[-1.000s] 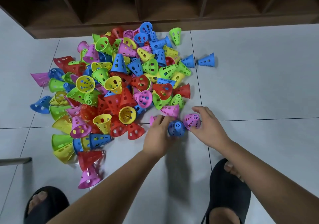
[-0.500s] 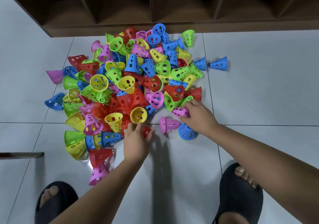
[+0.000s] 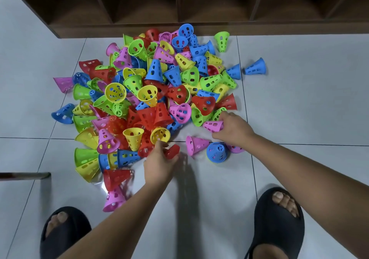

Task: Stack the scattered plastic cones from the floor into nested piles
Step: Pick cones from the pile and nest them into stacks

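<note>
Grey floor tiles (image 3: 299, 109) fill most of the view. A dark wooden shelf unit (image 3: 139, 29) stands along the far edge, its open compartments in shadow. Against its base spreads the heap of cones (image 3: 151, 91): holed plastic in red, blue, green, yellow and pink, tumbled over one another, some on their sides, some mouth up. Two black slippers (image 3: 279, 224) with bare toes showing are planted at the near edge, one on each side, and both forearms reach out between them to the heap's near rim. A thin metal bar (image 3: 24, 175) juts in from the left border, near the heap's corner.

A few cones lie apart from the rest. A stray blue cone (image 3: 256, 67) is on its side off to the right, and a stray green cone (image 3: 222, 40) sits near the shelf base. Between the two hands, a loose pink cone (image 3: 195, 145) lies on its side, and a standing blue cone (image 3: 217, 152) sits just beside it, narrow end up. Another pink one is half hidden under the right wrist.

The right hand (image 3: 233, 129) is at the heap's rim beside green cones, its fingers curled round a pink cone (image 3: 212, 126) that lies on its side. The left hand (image 3: 159, 163) has its fingers and thumb wrapped round a red cone (image 3: 172, 151), just below a yellow cone (image 3: 160, 136) at the heap's edge.
</note>
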